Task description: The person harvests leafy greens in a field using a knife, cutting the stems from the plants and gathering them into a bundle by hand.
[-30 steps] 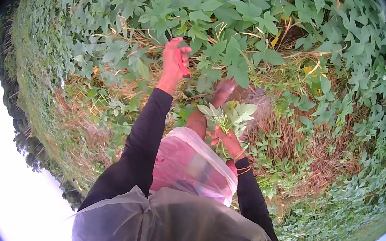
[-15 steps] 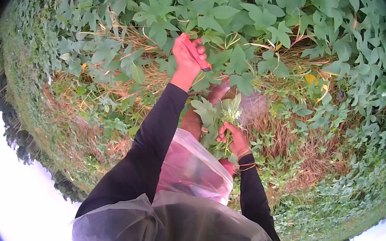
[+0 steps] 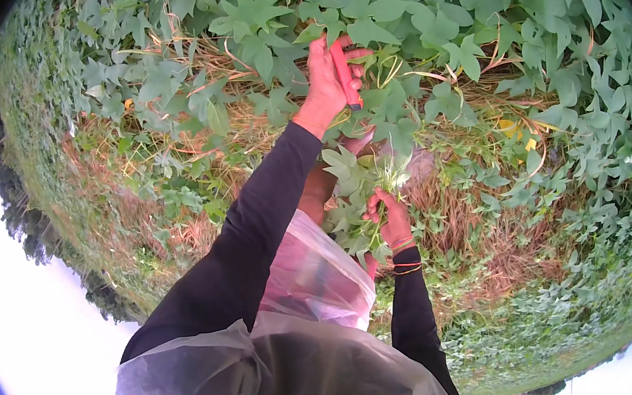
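Observation:
My left hand [image 3: 329, 81] reaches far forward to the edge of dense green vines [image 3: 381, 20]. It holds a slim red tool [image 3: 343, 76] with a dark end nearest me; its working end is hidden, so I cannot tell its kind. The fingers stretch past the tool among the leaves. Nearer my body, my right hand [image 3: 392, 221] is closed round a bunch of leafy cuttings [image 3: 350, 217], whose pale stems point forward and leaves hang to the left.
Dry brown straw [image 3: 466, 234] and low weeds cover the ground on both sides. My bare leg [image 3: 315, 193] is beneath my arms, partly under a clear plastic sheet [image 3: 321, 268]. Yellowed leaves [image 3: 509, 128] lie to the right. Dark trees [image 3: 36, 232] line the far left.
My left hand has moved forward and to the right with the red tool, and its fingers have stretched out into the leaves. My right hand has shifted slightly forward with the bunch.

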{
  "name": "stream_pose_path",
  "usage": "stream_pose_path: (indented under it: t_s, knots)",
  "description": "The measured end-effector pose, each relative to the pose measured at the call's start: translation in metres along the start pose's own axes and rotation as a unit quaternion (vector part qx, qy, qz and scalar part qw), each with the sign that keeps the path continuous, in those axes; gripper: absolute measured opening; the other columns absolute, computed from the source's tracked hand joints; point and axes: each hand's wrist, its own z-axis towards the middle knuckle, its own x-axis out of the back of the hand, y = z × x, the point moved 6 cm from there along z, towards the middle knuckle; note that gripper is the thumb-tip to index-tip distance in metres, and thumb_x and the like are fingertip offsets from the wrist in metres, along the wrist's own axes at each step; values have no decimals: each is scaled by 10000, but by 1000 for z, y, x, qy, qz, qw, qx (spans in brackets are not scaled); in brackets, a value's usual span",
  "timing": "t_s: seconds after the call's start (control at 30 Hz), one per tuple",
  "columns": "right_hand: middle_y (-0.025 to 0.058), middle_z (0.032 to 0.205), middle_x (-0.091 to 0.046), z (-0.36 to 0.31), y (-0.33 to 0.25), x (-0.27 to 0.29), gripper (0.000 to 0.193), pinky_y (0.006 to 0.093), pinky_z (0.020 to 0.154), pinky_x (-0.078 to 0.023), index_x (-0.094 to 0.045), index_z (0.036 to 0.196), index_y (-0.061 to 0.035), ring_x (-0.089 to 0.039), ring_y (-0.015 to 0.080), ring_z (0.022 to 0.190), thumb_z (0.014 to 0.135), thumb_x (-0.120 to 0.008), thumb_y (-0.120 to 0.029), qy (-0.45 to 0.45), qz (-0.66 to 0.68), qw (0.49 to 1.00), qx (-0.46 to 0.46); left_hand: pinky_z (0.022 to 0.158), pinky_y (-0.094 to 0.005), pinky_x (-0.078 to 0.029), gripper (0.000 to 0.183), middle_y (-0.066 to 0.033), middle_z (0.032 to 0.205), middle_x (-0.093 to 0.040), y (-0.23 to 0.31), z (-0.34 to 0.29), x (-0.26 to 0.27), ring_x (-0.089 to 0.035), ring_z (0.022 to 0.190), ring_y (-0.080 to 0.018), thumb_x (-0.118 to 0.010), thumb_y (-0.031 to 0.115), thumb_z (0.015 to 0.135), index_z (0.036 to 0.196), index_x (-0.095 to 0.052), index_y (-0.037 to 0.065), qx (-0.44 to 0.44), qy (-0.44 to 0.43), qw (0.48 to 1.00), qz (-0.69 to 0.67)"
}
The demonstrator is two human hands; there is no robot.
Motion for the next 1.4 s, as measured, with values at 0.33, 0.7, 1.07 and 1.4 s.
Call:
stream_pose_path:
  t_s: [0.33, 0.7, 1.07, 1.4]
  knots:
    - [10, 744, -563, -34, -53, 50, 284, 287, 612, -496, -620, 841, -63, -522, 121, 642, 963, -627, -319, 86, -23, 995, 47, 495, -218, -368, 584, -16, 687, -599, -64, -129, 40, -477, 582, -74, -433, 487, 1022, 912, -695, -24, 92, -68, 931, 347]
    - [-43, 678, -540, -28, -143, -4, 223, 229, 547, -347, -709, 858, -57, -446, 48, 605, 940, -654, -257, 119, -330, 915, 201, 489, -268, -336, 193, 52, 628, -501, -149, -185, 110, -434, 573, -23, -626, 237, 982, 949, -711, 66, -24, -64, 899, 432]
    - [123, 938, -686, 136, -149, -33, 396, 310, 507, -427, -642, 1059, 9, -565, 149, 570, 890, -650, -349, 119, -219, 964, 90, 514, -205, -320, 300, 73, 749, -574, -202, -170, 131, -400, 583, -8, -551, 246, 1026, 997, -707, -9, 1, -76, 906, 417]
    - [40, 747, -596, 135, -146, -43, 273, 241, 418, -365, -642, 981, -46, -506, 108, 512, 933, -692, -309, 22, 27, 990, 139, 536, -243, -367, 215, 15, 736, -593, -123, -174, 111, -456, 617, -33, -531, 124, 975, 1005, -702, -3, -102, -99, 831, 538]
